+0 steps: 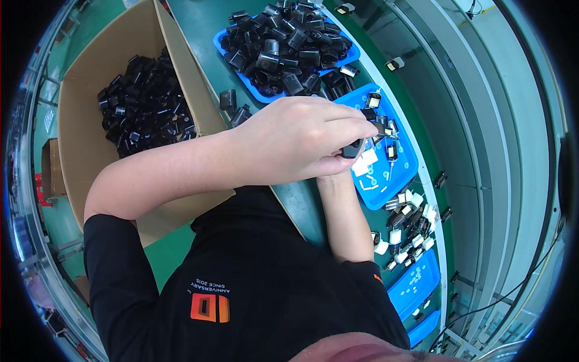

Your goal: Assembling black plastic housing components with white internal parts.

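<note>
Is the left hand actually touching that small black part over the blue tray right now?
Touching. The head view shows the left hand with its fingertips closed onto the small black part, no gap, above the blue tray.

An open brown cardboard box (90, 78) sits at the person's left on the green bench, rectangular, flaps raised, part-filled with small black plastic parts (145, 108). A smaller brown carton (53, 169) stands beyond it near the left edge, on the floor.
</note>
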Action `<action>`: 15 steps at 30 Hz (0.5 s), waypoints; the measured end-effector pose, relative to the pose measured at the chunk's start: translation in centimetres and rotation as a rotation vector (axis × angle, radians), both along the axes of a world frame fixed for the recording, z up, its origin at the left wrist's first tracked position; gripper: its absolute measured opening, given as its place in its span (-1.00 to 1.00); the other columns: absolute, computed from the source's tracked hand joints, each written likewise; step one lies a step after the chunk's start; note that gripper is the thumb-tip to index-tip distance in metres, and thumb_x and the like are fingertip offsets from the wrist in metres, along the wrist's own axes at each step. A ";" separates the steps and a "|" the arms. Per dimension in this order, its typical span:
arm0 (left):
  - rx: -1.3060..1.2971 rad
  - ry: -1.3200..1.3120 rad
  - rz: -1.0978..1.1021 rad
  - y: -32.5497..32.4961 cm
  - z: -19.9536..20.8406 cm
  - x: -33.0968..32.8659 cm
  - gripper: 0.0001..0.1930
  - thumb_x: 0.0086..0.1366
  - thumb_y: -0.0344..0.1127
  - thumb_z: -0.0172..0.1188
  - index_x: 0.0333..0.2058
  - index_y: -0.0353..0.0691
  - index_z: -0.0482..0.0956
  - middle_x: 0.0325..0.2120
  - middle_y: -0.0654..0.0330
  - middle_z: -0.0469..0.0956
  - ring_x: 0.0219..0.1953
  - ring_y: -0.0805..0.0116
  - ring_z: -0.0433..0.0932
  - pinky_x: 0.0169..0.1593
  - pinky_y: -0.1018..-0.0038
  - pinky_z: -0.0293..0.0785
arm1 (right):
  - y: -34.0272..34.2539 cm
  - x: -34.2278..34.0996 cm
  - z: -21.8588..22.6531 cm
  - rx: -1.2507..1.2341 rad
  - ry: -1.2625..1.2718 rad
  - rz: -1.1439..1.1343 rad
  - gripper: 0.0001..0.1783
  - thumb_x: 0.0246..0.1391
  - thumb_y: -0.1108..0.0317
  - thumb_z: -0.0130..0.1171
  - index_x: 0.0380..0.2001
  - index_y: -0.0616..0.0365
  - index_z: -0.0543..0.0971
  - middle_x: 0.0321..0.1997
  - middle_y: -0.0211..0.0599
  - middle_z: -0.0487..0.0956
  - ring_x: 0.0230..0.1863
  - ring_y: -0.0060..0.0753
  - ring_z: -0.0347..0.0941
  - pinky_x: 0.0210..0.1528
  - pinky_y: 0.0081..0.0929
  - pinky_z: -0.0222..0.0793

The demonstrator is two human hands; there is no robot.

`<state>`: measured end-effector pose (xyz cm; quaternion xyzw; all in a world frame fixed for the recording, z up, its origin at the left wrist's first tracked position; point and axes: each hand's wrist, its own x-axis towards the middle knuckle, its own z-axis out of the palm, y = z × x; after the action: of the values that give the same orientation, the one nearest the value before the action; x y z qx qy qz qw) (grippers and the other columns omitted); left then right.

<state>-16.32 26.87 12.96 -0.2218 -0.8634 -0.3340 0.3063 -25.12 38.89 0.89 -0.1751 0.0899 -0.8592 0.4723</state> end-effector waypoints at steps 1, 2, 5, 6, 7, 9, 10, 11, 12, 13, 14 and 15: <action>-0.013 0.017 0.015 0.0 -0.1 0.1 -0.65 0.05 -0.34 0.32 -0.16 -0.27 0.56 -0.25 0.05 0.62 -0.23 0.14 0.63 -0.18 0.36 0.57 | -0.3 0.3 0.0 0.016 -0.036 -0.021 -0.70 -0.01 0.09 0.20 -0.32 0.03 0.45 -0.29 -0.37 0.46 -0.32 -0.49 0.49 -0.37 -0.57 0.48; -0.015 0.015 0.020 -0.1 -0.1 0.1 -0.65 0.05 -0.34 0.32 -0.16 -0.27 0.56 -0.25 0.05 0.62 -0.23 0.14 0.63 -0.18 0.36 0.57 | -0.6 0.5 0.0 0.032 -0.073 -0.042 -0.70 -0.01 0.09 0.20 -0.32 0.04 0.45 -0.29 -0.37 0.46 -0.33 -0.50 0.49 -0.39 -0.58 0.47; -0.024 -0.022 0.014 -0.2 0.4 0.4 -0.68 0.06 -0.33 0.31 -0.17 -0.28 0.57 -0.27 0.06 0.62 -0.24 0.15 0.63 -0.19 0.36 0.57 | -0.7 0.5 0.7 0.046 -0.060 -0.069 -0.72 -0.01 0.11 0.21 -0.34 0.03 0.45 -0.30 -0.38 0.45 -0.35 -0.51 0.49 -0.44 -0.61 0.46; -0.034 -0.071 0.005 -0.2 0.7 0.5 -0.69 0.07 -0.33 0.31 -0.19 -0.28 0.57 -0.28 0.06 0.63 -0.26 0.16 0.63 -0.20 0.37 0.57 | -0.7 0.4 0.8 0.046 -0.060 -0.069 -0.72 -0.01 0.11 0.21 -0.34 0.03 0.45 -0.30 -0.38 0.45 -0.35 -0.51 0.49 -0.44 -0.61 0.46; -0.044 -0.119 -0.004 -0.2 0.9 0.6 -0.70 0.07 -0.33 0.31 -0.20 -0.28 0.57 -0.29 0.07 0.63 -0.27 0.17 0.64 -0.20 0.37 0.57 | -0.7 0.2 0.9 0.019 0.003 -0.086 -0.73 -0.03 0.12 0.21 -0.35 0.02 0.46 -0.31 -0.38 0.44 -0.35 -0.50 0.49 -0.45 -0.61 0.46; -0.030 -0.104 -0.007 -0.3 0.5 0.3 -0.71 0.08 -0.33 0.30 -0.21 -0.29 0.57 -0.30 0.07 0.63 -0.29 0.17 0.64 -0.21 0.38 0.57 | -0.7 0.2 1.2 -0.010 0.066 -0.103 -0.73 -0.05 0.13 0.22 -0.36 0.01 0.46 -0.31 -0.38 0.43 -0.36 -0.50 0.48 -0.46 -0.61 0.47; -0.018 -0.089 -0.010 -0.4 0.4 0.2 -0.72 0.09 -0.33 0.30 -0.22 -0.29 0.58 -0.31 0.07 0.63 -0.30 0.17 0.64 -0.21 0.38 0.57 | -0.7 0.4 1.4 0.028 0.014 -0.115 -0.74 -0.07 0.14 0.22 -0.37 0.01 0.45 -0.32 -0.39 0.43 -0.36 -0.50 0.48 -0.46 -0.62 0.46; -0.020 -0.089 -0.010 -0.4 0.4 0.2 -0.72 0.09 -0.33 0.30 -0.22 -0.29 0.58 -0.31 0.07 0.63 -0.30 0.17 0.64 -0.21 0.38 0.57 | -0.7 0.4 1.4 0.064 -0.037 -0.127 -0.75 -0.09 0.16 0.22 -0.38 0.00 0.45 -0.32 -0.39 0.42 -0.37 -0.50 0.47 -0.46 -0.62 0.46; -0.022 -0.104 -0.015 -0.4 0.5 0.1 -0.72 0.09 -0.32 0.30 -0.22 -0.30 0.58 -0.32 0.07 0.63 -0.31 0.18 0.64 -0.22 0.39 0.57 | -0.7 0.4 1.4 0.062 -0.037 -0.127 -0.75 -0.09 0.16 0.22 -0.38 0.00 0.45 -0.32 -0.39 0.42 -0.37 -0.50 0.47 -0.46 -0.62 0.46; -0.024 -0.121 -0.020 -0.5 0.5 0.2 -0.72 0.09 -0.32 0.30 -0.22 -0.30 0.58 -0.32 0.06 0.63 -0.33 0.18 0.64 -0.23 0.39 0.57 | -0.7 0.4 1.3 0.107 -0.033 -0.161 -0.75 -0.11 0.17 0.22 -0.39 -0.01 0.44 -0.33 -0.39 0.42 -0.37 -0.50 0.47 -0.47 -0.62 0.46; -0.027 -0.121 -0.020 -0.5 0.5 0.1 -0.72 0.09 -0.32 0.30 -0.22 -0.30 0.58 -0.32 0.06 0.63 -0.33 0.18 0.64 -0.23 0.39 0.57 | -0.7 0.5 1.3 0.152 -0.029 -0.195 -0.75 -0.12 0.17 0.21 -0.39 -0.01 0.43 -0.33 -0.40 0.42 -0.38 -0.50 0.47 -0.48 -0.63 0.45; -0.013 -0.124 -0.023 -0.5 0.4 0.1 -0.71 0.09 -0.31 0.31 -0.22 -0.31 0.58 -0.32 0.06 0.63 -0.33 0.18 0.64 -0.23 0.39 0.57 | -0.7 0.5 1.4 0.148 -0.030 -0.195 -0.75 -0.12 0.17 0.21 -0.39 -0.01 0.43 -0.33 -0.40 0.42 -0.38 -0.50 0.47 -0.48 -0.63 0.45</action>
<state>-16.25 26.41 13.32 -0.2125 -0.8803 -0.3449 0.2469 -24.60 38.15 2.34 -0.1173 0.1627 -0.8945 0.3995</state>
